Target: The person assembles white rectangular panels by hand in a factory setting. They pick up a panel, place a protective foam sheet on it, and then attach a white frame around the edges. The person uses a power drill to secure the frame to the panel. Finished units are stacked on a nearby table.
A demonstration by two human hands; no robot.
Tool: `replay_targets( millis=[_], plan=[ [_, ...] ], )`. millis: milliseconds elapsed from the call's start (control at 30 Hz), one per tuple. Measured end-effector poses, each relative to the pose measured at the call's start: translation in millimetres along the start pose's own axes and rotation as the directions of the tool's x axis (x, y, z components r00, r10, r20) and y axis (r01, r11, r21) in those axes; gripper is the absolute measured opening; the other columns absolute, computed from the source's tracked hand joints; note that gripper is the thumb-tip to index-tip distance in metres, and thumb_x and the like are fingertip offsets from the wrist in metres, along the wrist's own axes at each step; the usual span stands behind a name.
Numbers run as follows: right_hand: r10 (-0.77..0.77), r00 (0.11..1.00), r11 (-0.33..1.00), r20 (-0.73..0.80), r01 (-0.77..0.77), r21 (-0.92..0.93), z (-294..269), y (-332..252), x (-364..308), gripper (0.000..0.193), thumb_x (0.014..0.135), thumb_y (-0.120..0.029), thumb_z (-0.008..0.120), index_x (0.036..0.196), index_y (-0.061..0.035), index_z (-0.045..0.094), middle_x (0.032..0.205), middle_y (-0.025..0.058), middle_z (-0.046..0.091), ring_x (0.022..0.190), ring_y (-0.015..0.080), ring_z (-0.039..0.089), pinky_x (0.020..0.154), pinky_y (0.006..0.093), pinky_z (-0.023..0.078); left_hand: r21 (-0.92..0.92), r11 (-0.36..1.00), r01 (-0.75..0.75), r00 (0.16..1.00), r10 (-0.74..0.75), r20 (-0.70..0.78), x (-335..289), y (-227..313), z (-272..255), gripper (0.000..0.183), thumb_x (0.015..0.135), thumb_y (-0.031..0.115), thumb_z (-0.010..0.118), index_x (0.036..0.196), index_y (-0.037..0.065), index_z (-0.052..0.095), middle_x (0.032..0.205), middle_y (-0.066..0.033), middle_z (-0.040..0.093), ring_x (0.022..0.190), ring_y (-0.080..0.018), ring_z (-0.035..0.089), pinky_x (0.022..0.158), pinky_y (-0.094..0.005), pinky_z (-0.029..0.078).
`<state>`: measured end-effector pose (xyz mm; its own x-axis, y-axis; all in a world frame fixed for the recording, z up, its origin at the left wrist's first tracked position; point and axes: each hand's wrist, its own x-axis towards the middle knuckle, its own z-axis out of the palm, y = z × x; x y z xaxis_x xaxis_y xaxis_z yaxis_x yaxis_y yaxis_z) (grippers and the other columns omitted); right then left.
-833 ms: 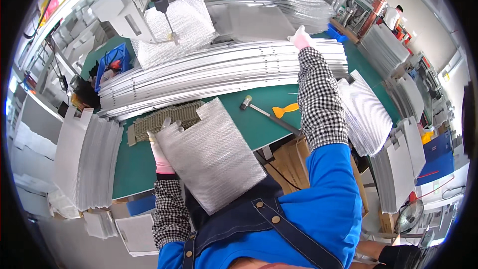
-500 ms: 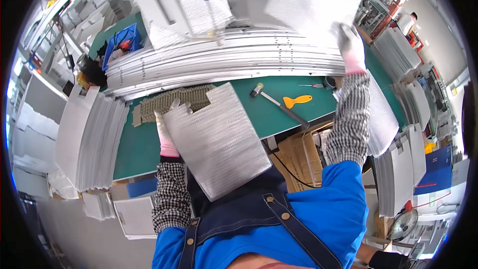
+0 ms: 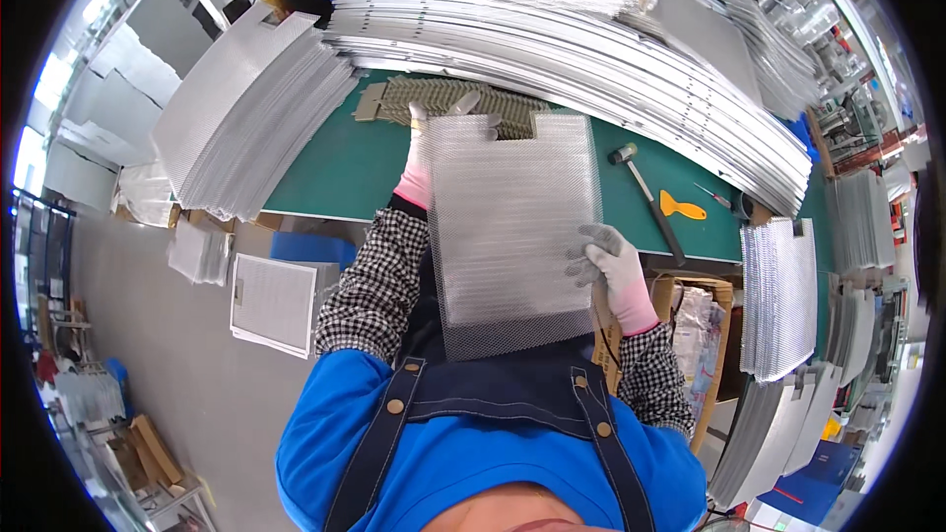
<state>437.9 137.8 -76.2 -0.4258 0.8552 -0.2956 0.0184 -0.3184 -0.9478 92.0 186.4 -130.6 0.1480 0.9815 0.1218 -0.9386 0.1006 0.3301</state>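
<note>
a silvery mesh sheet (image 3: 512, 212), notched in its far edge, is held over the near edge of a green table (image 3: 320, 172); its near end lies in front of a dark apron (image 3: 493, 399). the sheet's far left corner is clamped in the left hand (image 3: 418, 163), which is gloved in white and pink. the right hand (image 3: 619, 276), gloved with grey fingertips, is laid at the sheet's right edge with its fingers spread over the upper face; whether that edge is also pinched from beneath cannot be told.

beyond the sheet, and partly hidden by it, a row of olive ridged pieces (image 3: 429, 94) is seen. to the right, a hammer (image 3: 645, 202) is laid slantwise, its handle toward the near edge, with a yellow scraper (image 3: 682, 207) just beside it and a screwdriver (image 3: 711, 195) farther right. the far side is crossed by a long stack of metal strips (image 3: 591, 64). the table is flanked by a left stack of panels (image 3: 251, 108) and a right stack of mesh (image 3: 778, 300). an open carton (image 3: 715, 365) is placed below, near right.
</note>
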Motion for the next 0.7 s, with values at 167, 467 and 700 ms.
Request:
replay_targets(
  millis=[167,467,700],
  plan=[
    [0.115,0.993,0.993,-0.017,-0.115,-0.007,-2.5,-4.9,-1.3,0.039,0.094,0.0,0.053,0.132,0.0079,0.05,0.116,0.017,0.066,0.092,0.0236,0.071,0.07,0.0319,0.062,0.064,0.997,-0.033,0.983,0.044,-0.177,-3.5,-1.9,7.9,0.099,0.084,0.085,0.042,0.152,0.013,0.033,0.132,-0.0273,0.057,0.107,-0.0367,0.062,0.089,-0.0536,0.056],
    [0.155,0.987,0.987,0.047,-0.152,-0.054,-16.7,3.9,-6.2,0.049,0.097,-0.018,0.062,0.137,0.0063,0.048,0.105,0.0176,0.07,0.079,0.0256,0.073,0.069,0.034,0.06,-0.047,0.998,-0.042,0.978,0.031,-0.207,-17.3,-11.2,23.9,0.069,0.093,0.071,0.052,0.125,0.011,0.057,0.126,-0.0186,0.061,0.111,-0.0343,0.059,0.097,-0.0519,0.05],
    [-0.524,0.681,0.476,-0.512,-0.264,-0.839,-195.8,-67.3,-85.7,0.034,0.09,-0.03,0.064,0.12,-0.0127,0.068,0.113,0.0134,0.07,0.103,0.0329,0.069,0.09,0.0425,0.054,0.185,0.982,-0.03,0.999,0.035,-0.021,-1.9,-2.3,7.4,0.086,0.088,0.075,0.052,0.146,0.012,0.045,0.124,-0.0177,0.056,0.107,-0.0287,0.053,0.098,-0.0482,0.047]
  ],
)
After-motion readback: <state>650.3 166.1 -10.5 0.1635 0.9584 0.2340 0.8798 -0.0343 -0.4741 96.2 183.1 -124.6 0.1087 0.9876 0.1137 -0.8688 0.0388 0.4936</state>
